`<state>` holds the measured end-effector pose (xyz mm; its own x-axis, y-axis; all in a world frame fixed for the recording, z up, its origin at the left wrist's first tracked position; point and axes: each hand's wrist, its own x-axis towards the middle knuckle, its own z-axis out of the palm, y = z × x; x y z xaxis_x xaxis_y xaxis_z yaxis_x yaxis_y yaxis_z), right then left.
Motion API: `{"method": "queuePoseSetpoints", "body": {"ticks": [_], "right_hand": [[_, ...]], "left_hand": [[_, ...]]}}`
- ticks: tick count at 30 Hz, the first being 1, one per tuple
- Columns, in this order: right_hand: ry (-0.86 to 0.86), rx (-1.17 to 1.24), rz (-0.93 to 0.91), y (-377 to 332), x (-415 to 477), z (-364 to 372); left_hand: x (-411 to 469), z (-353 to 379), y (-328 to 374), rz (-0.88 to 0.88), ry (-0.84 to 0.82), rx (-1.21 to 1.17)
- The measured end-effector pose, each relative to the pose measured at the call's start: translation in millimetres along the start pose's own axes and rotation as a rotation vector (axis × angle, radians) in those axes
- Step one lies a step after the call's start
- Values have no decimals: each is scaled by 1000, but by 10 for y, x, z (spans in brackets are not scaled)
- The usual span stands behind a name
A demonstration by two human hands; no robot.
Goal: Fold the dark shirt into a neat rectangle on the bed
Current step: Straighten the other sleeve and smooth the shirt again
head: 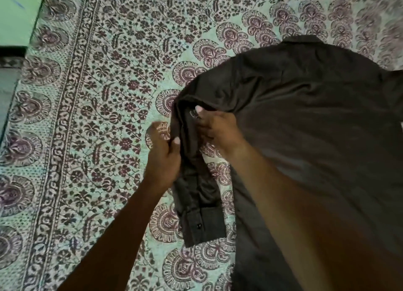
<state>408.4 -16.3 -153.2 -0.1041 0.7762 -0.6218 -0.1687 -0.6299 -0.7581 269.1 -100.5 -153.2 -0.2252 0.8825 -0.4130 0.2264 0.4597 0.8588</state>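
Head view: dark shirt lies back-up on the patterned bedsheet, right of centre. Left hand and right hand both pinch its sleeve. Right forearm hides the lower shirt body.

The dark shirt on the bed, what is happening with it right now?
A person is folding the shirt, which lies spread on the patterned bedsheet with its collar at the far side. Both hands work on the long sleeve: the left hand pinches its outer edge, and the right hand holds it near the shoulder. The buttoned cuff lies flat. The body is not yet folded.
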Motion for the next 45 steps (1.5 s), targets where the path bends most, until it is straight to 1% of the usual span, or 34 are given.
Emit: {"method": "queuePoseSetpoints", "body": {"ticks": [2, 3, 4, 5, 6, 8, 9, 11, 13, 15, 17, 20, 21, 22, 24, 25, 27, 28, 30, 32, 34, 36, 38, 40, 43, 44, 45], "right_hand": [[47, 153, 33, -65, 32, 206], [76, 245, 40, -87, 62, 290], [106, 341, 43, -113, 64, 368], [134, 407, 49, -129, 57, 445], [173, 407, 72, -146, 15, 507], [190, 320, 160, -156, -140, 580], [161, 247, 203, -122, -215, 604], [42, 60, 236, -77, -384, 700], [-46, -129, 201, -19, -495, 861], [12, -170, 153, 52, -515, 1064], [95, -45, 164, 144, -467, 1204], [94, 351, 268, 257, -463, 1442], [89, 458, 291, 313, -463, 1492], [77, 555, 306, 353, -487, 1533], [84, 692, 330, 453, -512, 1640], [117, 741, 341, 518, -510, 1693], [188, 801, 351, 604, -512, 1803], [212, 792, 343, 637, -501, 1857], [260, 691, 309, 652, -462, 1970], [299, 556, 303, 664, -394, 2046], [306, 435, 322, 659, -319, 2102], [309, 342, 336, 629, -237, 2147], [352, 277, 343, 579, -145, 2181], [395, 194, 343, 523, -69, 2200], [395, 51, 356, 542, -41, 2180], [389, -7, 330, 572, -67, 2189], [417, -106, 251, 622, -96, 2189]], "left_hand": [[-54, -98, -135, -139, -64, 71], [-54, -169, -223, -152, -113, 118], [-83, -242, -245, -129, -137, 162], [-88, -329, -261, -84, -117, 195], [-97, -429, -248, -35, -66, 221], [-75, -639, -166, 59, 88, 270], [-55, -752, -104, 127, 133, 287], [-17, -974, 23, 217, 130, 299], [61, -1173, 70, 251, 62, 357], [152, -1382, 96, 191, -8, 428], [236, -1599, 106, 86, -95, 410], [342, -2015, 41, -56, -304, 257], [375, -2132, -5, -51, -335, 268], [434, -2224, -71, -19, -328, 300], [533, -2382, -143, 68, -218, 410], [578, -2442, -148, 111, -149, 475], [665, -2519, -94, 223, -63, 565], [725, -2564, -59, 278, -42, 635], [823, -2682, 63, 330, -35, 833], [944, -2812, 146, 308, -96, 1007], [1024, -2930, 197, 222, -195, 1022], [1094, -3026, 195, 154, -245, 996], [1189, -3090, 158, 166, -211, 1035], [1288, -3137, 125, 215, -94, 1146], [1423, -3188, 45, 218, 27, 1212], [1459, -3205, 20, 221, 45, 1238], [1502, -3226, -31, 219, 46, 1265]]}}
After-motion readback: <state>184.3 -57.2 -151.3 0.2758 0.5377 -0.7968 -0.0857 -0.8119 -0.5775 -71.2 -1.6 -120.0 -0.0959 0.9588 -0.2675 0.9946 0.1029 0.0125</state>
